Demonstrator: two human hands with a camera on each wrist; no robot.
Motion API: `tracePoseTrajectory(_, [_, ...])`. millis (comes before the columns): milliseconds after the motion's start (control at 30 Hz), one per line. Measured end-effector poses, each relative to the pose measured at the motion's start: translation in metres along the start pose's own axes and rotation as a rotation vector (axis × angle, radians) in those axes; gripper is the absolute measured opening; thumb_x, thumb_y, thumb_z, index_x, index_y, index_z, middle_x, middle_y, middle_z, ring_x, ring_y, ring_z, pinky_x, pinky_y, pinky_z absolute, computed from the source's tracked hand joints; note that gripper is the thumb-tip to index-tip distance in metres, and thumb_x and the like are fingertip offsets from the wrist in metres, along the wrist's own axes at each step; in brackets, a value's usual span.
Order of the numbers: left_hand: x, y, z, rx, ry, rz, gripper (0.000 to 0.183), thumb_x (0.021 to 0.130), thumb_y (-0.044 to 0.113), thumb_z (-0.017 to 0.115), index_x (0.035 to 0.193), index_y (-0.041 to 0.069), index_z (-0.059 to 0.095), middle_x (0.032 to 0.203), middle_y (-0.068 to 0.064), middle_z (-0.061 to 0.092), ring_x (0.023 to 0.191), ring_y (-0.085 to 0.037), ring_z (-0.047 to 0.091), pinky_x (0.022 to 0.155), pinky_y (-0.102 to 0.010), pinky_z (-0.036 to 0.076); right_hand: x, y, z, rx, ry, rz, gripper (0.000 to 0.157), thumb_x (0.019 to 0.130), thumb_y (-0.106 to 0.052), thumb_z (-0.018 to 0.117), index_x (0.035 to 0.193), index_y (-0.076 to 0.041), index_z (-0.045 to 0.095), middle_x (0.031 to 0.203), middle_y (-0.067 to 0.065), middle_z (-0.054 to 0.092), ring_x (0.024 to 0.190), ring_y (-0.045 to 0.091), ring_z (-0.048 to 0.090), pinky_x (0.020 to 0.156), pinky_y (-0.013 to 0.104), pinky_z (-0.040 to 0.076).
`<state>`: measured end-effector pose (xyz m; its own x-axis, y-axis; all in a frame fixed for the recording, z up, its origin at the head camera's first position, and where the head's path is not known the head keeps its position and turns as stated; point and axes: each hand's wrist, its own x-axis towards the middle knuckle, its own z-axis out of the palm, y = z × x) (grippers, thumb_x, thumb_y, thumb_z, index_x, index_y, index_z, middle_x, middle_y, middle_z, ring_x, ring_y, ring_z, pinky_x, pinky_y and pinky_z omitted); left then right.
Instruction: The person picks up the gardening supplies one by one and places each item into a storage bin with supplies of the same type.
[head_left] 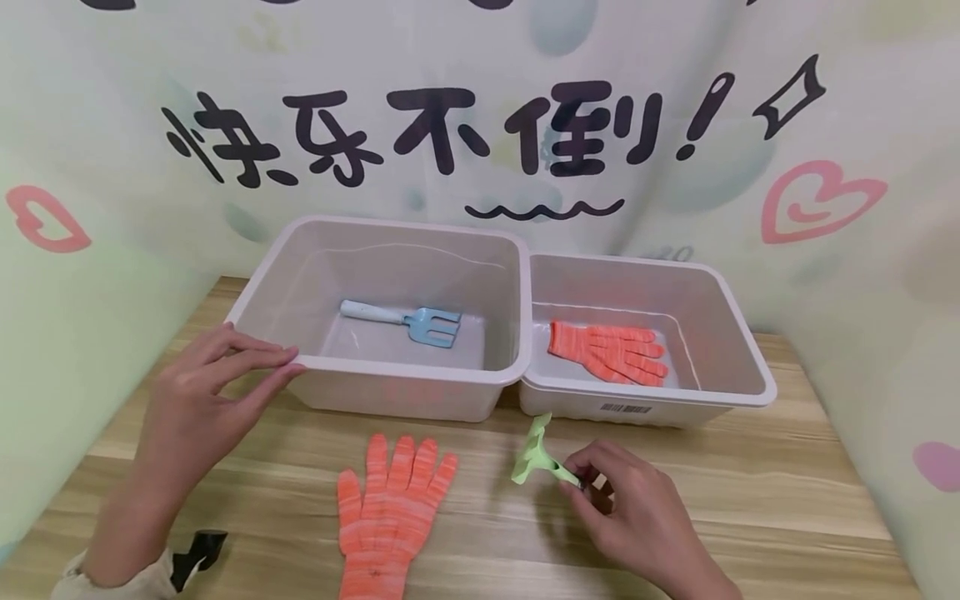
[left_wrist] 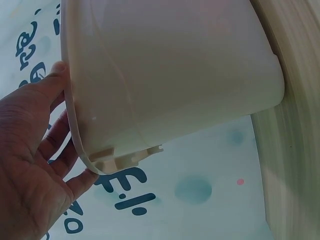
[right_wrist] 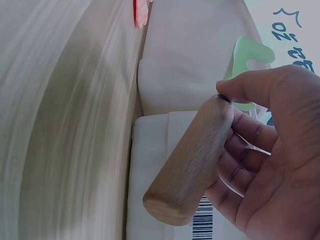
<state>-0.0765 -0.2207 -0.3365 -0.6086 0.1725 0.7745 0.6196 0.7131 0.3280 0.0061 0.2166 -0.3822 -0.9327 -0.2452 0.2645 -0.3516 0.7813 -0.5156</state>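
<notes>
Pale cloth backdrop (head_left: 712, 42), printed with black characters and pink hearts, rises behind a wood-grained desk (head_left: 795, 492). Toward twelve o'clock on it, two light plastic bins stand side by side, their rims meeting: the larger bin (head_left: 420, 390) toward eleven and the smaller bin (head_left: 551, 402) toward one. The person's left hand (head_left: 210, 375) is at the larger bin's eight o'clock corner, pinching the rim between thumb and fingers, the fingers set apart along the edge. Lying on this bin's floor is a blue fork (head_left: 431, 325), its tines toward three o'clock. The smaller bin contains an orange glove (head_left: 615, 354), its finger ends also toward three, and carries a barcode label (head_left: 626, 408) on its front wall. At six o'clock from that bin, the right hand (head_left: 637, 508) pinches a green tool (head_left: 536, 454) where the head meets the wooden handle (right_wrist: 190, 165); the head is in the air near the bins, pointing toward ten o'clock from the hand. Farther off at nine o'clock from this hand, a second orange glove (head_left: 386, 525) lies flat, its finger ends toward twelve.
</notes>
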Motion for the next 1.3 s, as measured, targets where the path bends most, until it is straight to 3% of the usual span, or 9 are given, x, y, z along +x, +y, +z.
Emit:
tracePoseTrajectory(300, [0.0, 0.001, -0.001, 0.01, 0.004, 0.0, 0.059, 0.098, 0.061, 0.065, 0.094, 0.006, 0.086, 0.085, -0.008, 0.077, 0.095, 0.01, 0.056, 0.071, -0.011, 0.033, 0.0, -0.002, -0.003, 0.024, 0.06, -0.06, 0.027, 0.084, -0.011, 0.086, 0.092, -0.031, 0.07, 0.083, -0.026, 0.058, 0.067, -0.008, 0.054, 0.06, 0.016, 0.048])
tracePoseTrajectory(1033, [-0.002, -0.001, 0.0, 0.017, -0.029, -0.034, 0.063, 0.098, 0.065, 0.062, 0.097, 0.008, 0.086, 0.087, -0.008, 0.077, 0.093, -0.005, 0.061, 0.085, -0.007, 0.035, 0.004, -0.008, -0.011, 0.208, 0.114, -0.071, 0.026, 0.088, -0.004, 0.084, 0.1, -0.023, 0.071, 0.093, -0.016, 0.067, 0.081, -0.001, 0.064, 0.066, 0.017, 0.058])
tracePoseTrajectory(1300, [-0.001, -0.001, 0.001, -0.001, -0.008, -0.021, 0.061, 0.098, 0.064, 0.064, 0.095, 0.007, 0.086, 0.085, -0.009, 0.077, 0.096, 0.008, 0.057, 0.085, -0.006, 0.035, 0.004, -0.009, -0.011, 0.266, 0.177, -0.079, 0.03, 0.087, -0.001, 0.083, 0.103, -0.023, 0.071, 0.094, -0.01, 0.069, 0.085, 0.002, 0.066, 0.072, 0.017, 0.058])
